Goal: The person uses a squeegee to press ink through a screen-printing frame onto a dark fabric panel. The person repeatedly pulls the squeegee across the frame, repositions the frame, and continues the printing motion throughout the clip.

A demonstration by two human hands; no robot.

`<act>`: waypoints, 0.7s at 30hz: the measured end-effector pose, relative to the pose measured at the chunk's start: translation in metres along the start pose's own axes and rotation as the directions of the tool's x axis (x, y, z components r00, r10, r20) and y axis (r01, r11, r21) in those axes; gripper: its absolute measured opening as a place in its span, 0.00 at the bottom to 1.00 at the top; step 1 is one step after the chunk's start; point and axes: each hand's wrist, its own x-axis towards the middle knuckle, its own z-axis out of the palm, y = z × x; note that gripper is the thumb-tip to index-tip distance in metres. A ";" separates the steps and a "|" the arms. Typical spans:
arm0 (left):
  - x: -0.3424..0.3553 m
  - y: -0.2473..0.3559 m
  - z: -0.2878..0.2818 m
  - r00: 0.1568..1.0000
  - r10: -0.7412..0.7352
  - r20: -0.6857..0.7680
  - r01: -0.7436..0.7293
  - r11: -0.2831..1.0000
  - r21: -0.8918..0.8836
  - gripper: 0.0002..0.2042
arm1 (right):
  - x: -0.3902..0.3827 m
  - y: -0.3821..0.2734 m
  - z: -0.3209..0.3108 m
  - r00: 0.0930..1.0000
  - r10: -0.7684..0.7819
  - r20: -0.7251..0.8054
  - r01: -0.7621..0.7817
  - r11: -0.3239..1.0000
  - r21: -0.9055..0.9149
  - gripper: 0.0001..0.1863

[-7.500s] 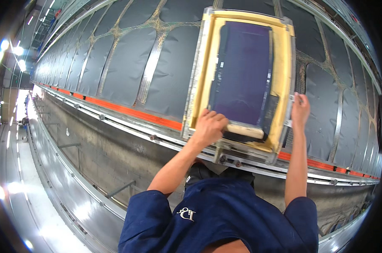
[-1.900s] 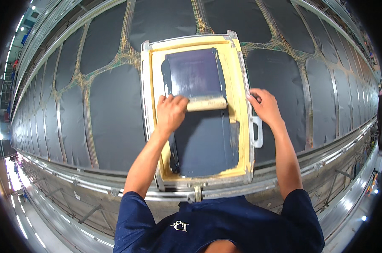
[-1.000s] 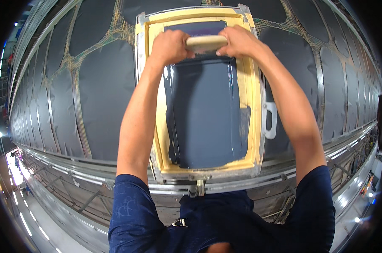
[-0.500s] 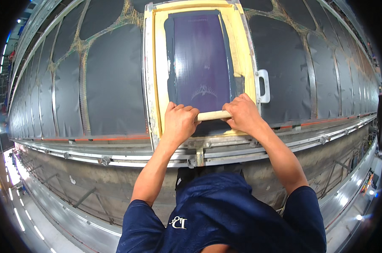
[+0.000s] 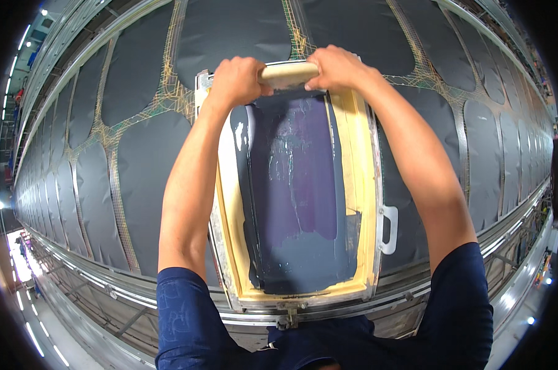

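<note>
Between left hand (image 5: 237,81) and right hand (image 5: 336,68), holding a pale bar (image 5: 288,74) crosswise, aiming its long axis from hand to hand. Working close to the far edge of a yellow-lined frame (image 5: 359,148), leaving the ink-streaked screen (image 5: 294,191) open nearer than both hands. Gripping the bar's opposite ends in curled fingers.

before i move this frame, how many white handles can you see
1: a white handle, right side of the frame. The left forearm covers part of the other side, so another may be hidden.
</note>
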 end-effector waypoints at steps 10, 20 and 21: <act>0.025 -0.010 0.006 1.000 -0.005 0.019 0.005 1.000 0.005 0.24 | 0.018 0.011 0.000 0.999 0.016 0.034 -0.019 0.995 0.100 0.19; -0.154 0.064 0.038 0.999 0.033 -0.016 -0.034 0.998 -0.060 0.17 | -0.144 -0.040 0.081 0.994 -0.102 -0.032 0.104 0.994 0.046 0.14; -0.180 0.076 0.040 0.999 0.032 -0.021 -0.033 0.998 -0.053 0.16 | -0.171 -0.053 0.087 0.992 -0.112 -0.051 0.114 0.993 0.040 0.13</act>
